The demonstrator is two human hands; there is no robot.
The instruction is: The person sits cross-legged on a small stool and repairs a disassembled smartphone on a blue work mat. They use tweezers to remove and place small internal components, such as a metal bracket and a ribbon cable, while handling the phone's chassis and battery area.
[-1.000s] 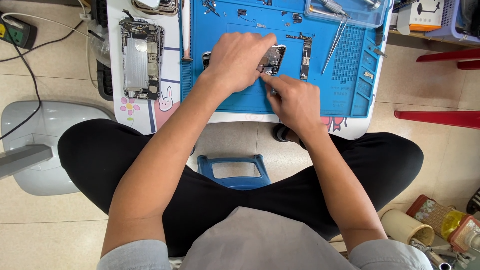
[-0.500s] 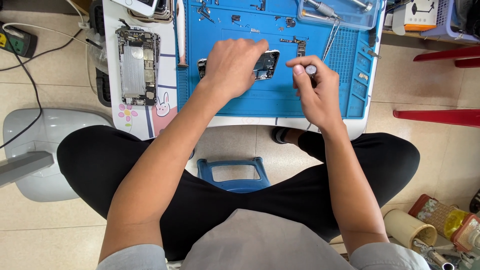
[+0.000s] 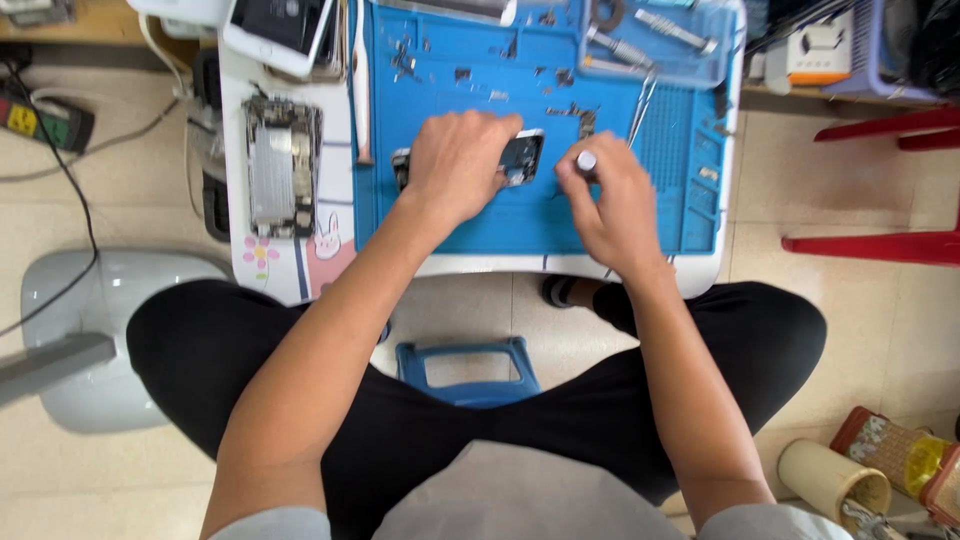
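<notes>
**Fingers pinch screwdriver beside opened phone**

Right hand [image 3: 612, 205] fingers close around a small screwdriver [image 3: 586, 161]; left hand [image 3: 458, 160] presses flat, pinning the opened phone [image 3: 520, 157] on the blue mat [image 3: 500, 225]. Probably mid-unscrewing; next, seat the hidden tip squarely.

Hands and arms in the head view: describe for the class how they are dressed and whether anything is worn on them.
Both hands, left hand and right hand, are bare, with no gloves. The forearms are uncovered; short light grey sleeves show only at the upper arms. No watch or ring is visible.
</notes>
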